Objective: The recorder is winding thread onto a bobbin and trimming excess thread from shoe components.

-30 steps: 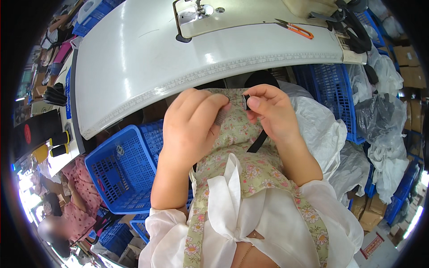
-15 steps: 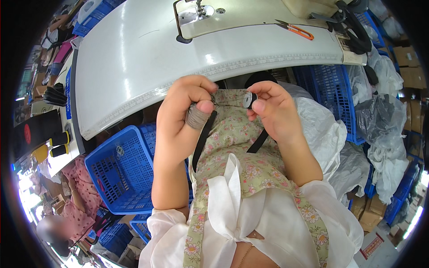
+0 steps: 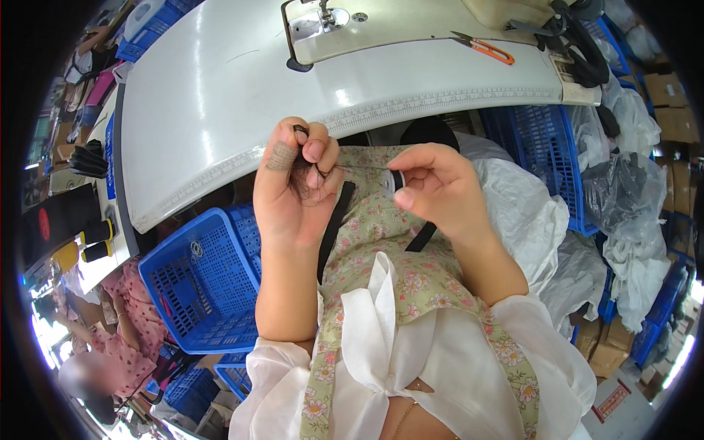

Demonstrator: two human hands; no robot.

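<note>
Between the thumb and fingers of my right hand (image 3: 440, 192) is a small metal bobbin (image 3: 389, 184) wound with black thread. A strand runs from it leftward to my left hand (image 3: 293, 183), which is raised with its palm side showing and its fingers curled in. A loose tangle of dark thread (image 3: 301, 180) is caught in those fingers, and a dark loop circles one fingertip. A greyish-brown wrap (image 3: 282, 156) covers part of the left thumb or a finger; I cannot tell which. Both hands are above the flowered apron (image 3: 374, 213) on my lap, in front of the table edge.
Ahead is a white sewing table (image 3: 220, 95) with a sewing machine's plate and foot (image 3: 320, 22) and orange-handled thread snips (image 3: 484, 48). Blue crates (image 3: 198, 279) stand at the left, another (image 3: 543, 161) at the right beside white plastic bags (image 3: 521, 213). A person in pink (image 3: 139, 308) is at the far left.
My left hand has turned to show its palm and shifted slightly left, with the dark tangle now visible. My right hand has moved a little left and down with the bobbin.
</note>
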